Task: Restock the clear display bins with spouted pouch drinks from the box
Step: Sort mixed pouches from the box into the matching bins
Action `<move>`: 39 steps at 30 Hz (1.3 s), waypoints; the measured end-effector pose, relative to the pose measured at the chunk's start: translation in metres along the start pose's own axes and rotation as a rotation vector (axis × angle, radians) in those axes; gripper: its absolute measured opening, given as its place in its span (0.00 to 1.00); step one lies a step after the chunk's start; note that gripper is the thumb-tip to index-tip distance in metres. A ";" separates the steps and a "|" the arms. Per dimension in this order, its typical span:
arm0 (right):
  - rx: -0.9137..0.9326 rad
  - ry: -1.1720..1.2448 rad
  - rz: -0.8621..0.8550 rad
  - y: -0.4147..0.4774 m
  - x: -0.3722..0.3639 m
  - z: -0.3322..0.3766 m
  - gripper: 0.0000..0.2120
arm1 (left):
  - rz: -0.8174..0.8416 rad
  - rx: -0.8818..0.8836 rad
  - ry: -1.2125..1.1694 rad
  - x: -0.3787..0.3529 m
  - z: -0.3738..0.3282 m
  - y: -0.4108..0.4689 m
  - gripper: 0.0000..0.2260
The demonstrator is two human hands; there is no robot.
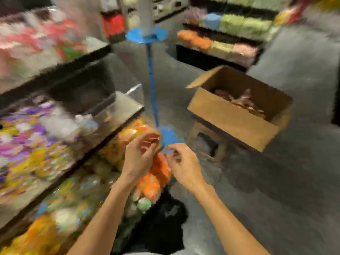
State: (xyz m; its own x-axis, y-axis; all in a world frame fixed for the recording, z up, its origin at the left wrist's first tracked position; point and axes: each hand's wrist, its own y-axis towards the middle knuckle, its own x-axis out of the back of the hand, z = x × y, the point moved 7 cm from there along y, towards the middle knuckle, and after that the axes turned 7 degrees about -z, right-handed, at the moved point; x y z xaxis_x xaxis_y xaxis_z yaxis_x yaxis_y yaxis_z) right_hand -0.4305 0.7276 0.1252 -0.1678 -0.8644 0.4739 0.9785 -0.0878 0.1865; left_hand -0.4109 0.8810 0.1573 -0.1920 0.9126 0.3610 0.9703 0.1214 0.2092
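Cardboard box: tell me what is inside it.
Inside the cardboard box lies a blurred heap of pinkish pouches. The near wall hides the bottom, so the heap's depth cannot be seen.

Box (230, 122) on stool (220, 150), seemingly wooden; stool on floor (294, 181).

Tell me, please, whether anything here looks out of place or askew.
The cardboard box sits on a small stool and seems to overhang it far to the right, so it looks precarious. One clear bin looks empty. Blur hides finer detail.
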 end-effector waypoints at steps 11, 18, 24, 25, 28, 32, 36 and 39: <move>-0.425 -0.205 -0.239 0.113 0.200 -0.196 0.08 | 0.520 -0.065 -0.030 -0.339 -0.044 0.121 0.11; -0.720 -0.194 -0.412 0.226 0.286 -0.339 0.08 | 0.786 -0.065 0.112 -0.546 -0.008 0.231 0.06; -0.948 -0.347 -0.216 0.281 0.320 -0.455 0.09 | 1.049 0.049 0.347 -0.680 0.056 0.270 0.10; -0.982 -0.374 -0.148 0.286 0.320 -0.473 0.11 | 1.094 0.062 0.398 -0.697 0.069 0.270 0.10; -1.049 -0.372 -0.012 0.299 0.314 -0.523 0.11 | 1.193 0.115 0.521 -0.736 0.106 0.267 0.11; -1.147 -0.339 0.137 0.306 0.295 -0.583 0.13 | 1.270 0.178 0.665 -0.770 0.153 0.257 0.11; -1.237 -0.336 0.253 0.304 0.274 -0.619 0.22 | 1.393 0.100 0.861 -0.792 0.188 0.234 0.16; -1.433 -0.239 0.056 0.304 0.275 -0.636 0.30 | 1.454 -0.038 0.980 -0.811 0.203 0.216 0.25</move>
State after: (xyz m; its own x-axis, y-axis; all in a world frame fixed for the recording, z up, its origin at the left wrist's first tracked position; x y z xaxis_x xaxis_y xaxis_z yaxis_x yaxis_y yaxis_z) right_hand -0.1031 0.1482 -0.2354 -0.0017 -0.7947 0.6071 0.2377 -0.5900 -0.7716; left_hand -0.0157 0.2463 -0.2745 0.7282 -0.2910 0.6205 0.4179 -0.5290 -0.7386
